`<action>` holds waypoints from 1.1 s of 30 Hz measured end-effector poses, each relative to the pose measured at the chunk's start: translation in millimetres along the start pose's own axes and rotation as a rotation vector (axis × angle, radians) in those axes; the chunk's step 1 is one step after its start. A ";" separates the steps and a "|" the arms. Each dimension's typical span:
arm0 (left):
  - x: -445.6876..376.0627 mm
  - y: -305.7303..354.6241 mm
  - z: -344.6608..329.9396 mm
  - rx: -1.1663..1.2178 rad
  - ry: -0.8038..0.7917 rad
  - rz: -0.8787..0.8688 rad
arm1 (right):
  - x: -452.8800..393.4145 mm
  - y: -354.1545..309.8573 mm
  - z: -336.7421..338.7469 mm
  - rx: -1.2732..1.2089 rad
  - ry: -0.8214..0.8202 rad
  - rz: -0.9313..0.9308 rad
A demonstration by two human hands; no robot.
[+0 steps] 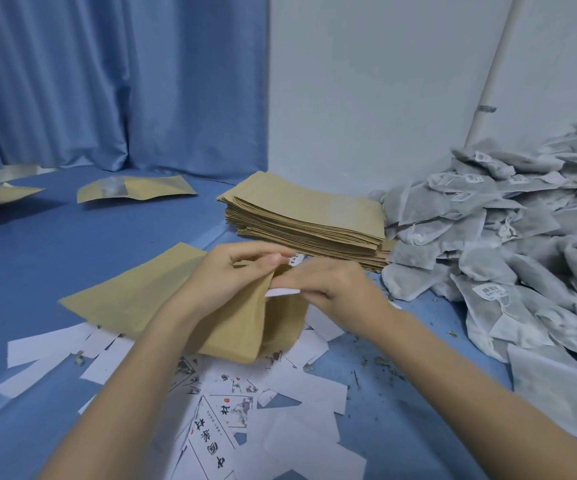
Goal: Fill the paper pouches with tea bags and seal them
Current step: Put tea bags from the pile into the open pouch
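Step in hand, as judged: loading a pouch [162, 299], or peeling its seal strip; cannot tell which.

Left hand [231, 271]: fingers curled, pinching the pouch's mouth edge and lifting it. Right hand [332, 289]: fingers curled at the same mouth, pinching a white strip [282, 292]; a small printed tag [295, 259] shows just past the fingertips. Whether a tea bag is already inside: hidden.

Pouch lies on the blue surface [55, 244], centre-near. Long axis runs left-near to right-far; mouth points right, toward the hands, closed end left.

To do well: keep the mouth held wide with the left, feed in flat, keep tags and strings clear of the seal line, then press the flap evenly.

Supplies: pouch stack [301, 213] just beyond; tea bags [509, 244] heaped right; paper slips [280, 403] near.
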State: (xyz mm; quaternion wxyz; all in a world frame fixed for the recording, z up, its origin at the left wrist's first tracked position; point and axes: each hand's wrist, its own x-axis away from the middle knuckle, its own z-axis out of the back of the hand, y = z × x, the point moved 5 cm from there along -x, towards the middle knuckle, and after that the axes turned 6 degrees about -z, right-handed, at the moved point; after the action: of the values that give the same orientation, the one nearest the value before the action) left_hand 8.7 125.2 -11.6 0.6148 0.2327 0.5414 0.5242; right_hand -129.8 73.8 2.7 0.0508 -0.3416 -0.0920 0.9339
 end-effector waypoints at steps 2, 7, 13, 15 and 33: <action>0.9 -0.9 -1.9 0.015 -0.026 0.003 | 0.5 -2.6 -10.7 0.029 -0.044 0.007; 1.5 -3.0 3.7 -0.010 0.001 -0.015 | 11.0 1.9 -38.9 0.380 -0.012 0.068; 0.9 -5.3 2.6 -0.030 -0.013 -0.009 | -9.8 -15.2 -82.6 0.580 -0.153 0.107; 2.3 -4.4 3.3 -0.055 0.000 -0.016 | -20.9 -10.9 -92.1 0.549 -0.189 -0.024; 68.6 -2.4 18.0 -0.761 -0.276 -0.092 | -25.2 -18.9 -92.9 0.633 -0.456 -0.146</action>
State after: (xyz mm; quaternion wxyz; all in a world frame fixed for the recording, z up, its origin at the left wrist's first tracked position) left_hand 16.7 190.9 -37.1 0.7466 0.0322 0.2312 0.6230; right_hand -49.8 101.1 -47.2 0.1982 -0.0856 0.1676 0.9619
